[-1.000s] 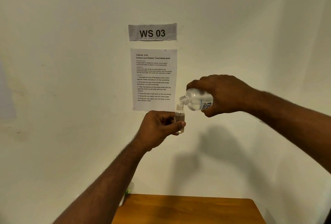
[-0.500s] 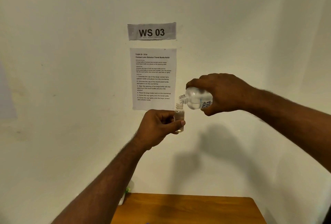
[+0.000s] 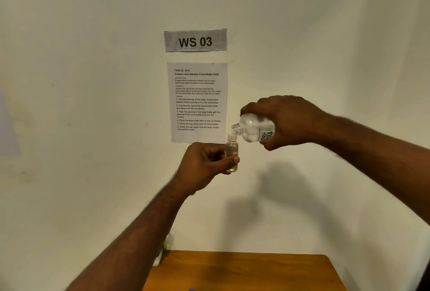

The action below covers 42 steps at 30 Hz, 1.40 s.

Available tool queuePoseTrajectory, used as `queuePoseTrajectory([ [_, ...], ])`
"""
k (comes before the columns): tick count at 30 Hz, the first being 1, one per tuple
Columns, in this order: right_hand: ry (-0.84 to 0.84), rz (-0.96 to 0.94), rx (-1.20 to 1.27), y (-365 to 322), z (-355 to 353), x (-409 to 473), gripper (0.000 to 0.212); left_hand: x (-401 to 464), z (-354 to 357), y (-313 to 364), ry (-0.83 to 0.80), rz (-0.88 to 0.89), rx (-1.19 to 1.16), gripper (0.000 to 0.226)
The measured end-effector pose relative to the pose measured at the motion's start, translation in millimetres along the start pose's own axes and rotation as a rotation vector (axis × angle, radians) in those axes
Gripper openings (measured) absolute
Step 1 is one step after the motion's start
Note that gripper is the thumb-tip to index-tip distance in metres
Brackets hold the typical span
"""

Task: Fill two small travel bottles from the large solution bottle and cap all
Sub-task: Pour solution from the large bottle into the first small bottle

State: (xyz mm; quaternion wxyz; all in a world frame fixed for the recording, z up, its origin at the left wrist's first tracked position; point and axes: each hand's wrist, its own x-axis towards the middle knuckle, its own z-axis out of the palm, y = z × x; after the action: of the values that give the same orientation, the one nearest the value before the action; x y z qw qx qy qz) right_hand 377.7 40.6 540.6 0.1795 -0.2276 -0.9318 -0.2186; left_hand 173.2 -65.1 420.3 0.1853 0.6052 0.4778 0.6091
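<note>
My left hand point(image 3: 206, 165) pinches a small clear travel bottle point(image 3: 231, 148) upright in the air, thumb across its front. The bottle is uncapped and looks mostly full of clear liquid. My right hand point(image 3: 286, 120) grips the large clear solution bottle point(image 3: 252, 129), tipped on its side with its open neck pointing left and down, right over the small bottle's mouth. Both bottles are held well above the table, in front of the wall. No cap and no second travel bottle are in view.
A wooden table point(image 3: 244, 269) shows at the bottom edge. A small white and green object point(image 3: 161, 253) sits at its back left corner, partly behind my left forearm. On the wall hang a "WS 03" sign point(image 3: 195, 40) and an instruction sheet point(image 3: 197, 102).
Both hands and both bottles hold nearly the same pose throughout. No clear change in the small bottle's liquid level shows.
</note>
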Motion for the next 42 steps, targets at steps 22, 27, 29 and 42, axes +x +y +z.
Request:
queuePoseTrajectory([
  [22, -0.008, 0.01, 0.035, 1, 10, 5, 0.077, 4, -2, -9, -0.02, -0.007, -0.01, 0.009],
  [27, -0.004, 0.038, 0.105, -1, 16, 2, 0.075, 4, -2, -13, -0.018, -0.016, -0.035, 0.009],
  [29, -0.004, 0.053, 0.154, -1, 23, 0, 0.075, 3, -3, -16, -0.021, -0.02, -0.03, 0.008],
  [42, 0.082, 0.268, 0.776, -55, 103, -37, 0.068, -42, -19, -48, -0.073, -0.098, -0.007, 0.022],
])
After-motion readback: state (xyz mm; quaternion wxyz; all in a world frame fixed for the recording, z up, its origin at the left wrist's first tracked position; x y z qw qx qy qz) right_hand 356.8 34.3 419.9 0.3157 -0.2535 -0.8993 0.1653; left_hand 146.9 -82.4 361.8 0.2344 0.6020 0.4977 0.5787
